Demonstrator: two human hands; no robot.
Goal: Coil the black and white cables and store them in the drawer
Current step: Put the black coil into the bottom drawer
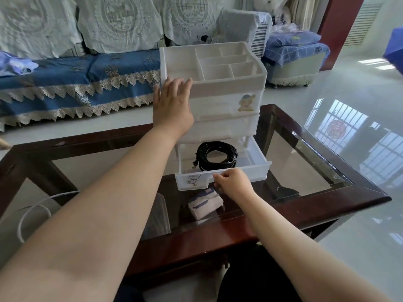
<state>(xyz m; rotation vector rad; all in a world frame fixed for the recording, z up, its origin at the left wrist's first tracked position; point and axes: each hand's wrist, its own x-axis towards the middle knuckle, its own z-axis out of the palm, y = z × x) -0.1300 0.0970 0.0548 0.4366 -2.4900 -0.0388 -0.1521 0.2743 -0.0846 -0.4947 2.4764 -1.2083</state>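
A white plastic drawer unit (226,83) stands on the glass-topped table (316,162). Its bottom drawer (257,171) is pulled out, and a coiled black cable (216,155) lies inside it. My left hand (172,105) rests flat against the unit's upper left front, fingers straight. My right hand (233,184) grips the front lip of the open drawer with curled fingers. A white cable (32,212) lies in a loose loop at the left, partly hidden by my left forearm.
A sofa (76,79) with a blue lace-edged cover runs behind the table. A folded white and blue cloth (205,203) shows through the glass below the drawer. A padded stool (298,59) stands at the back right on the shiny floor.
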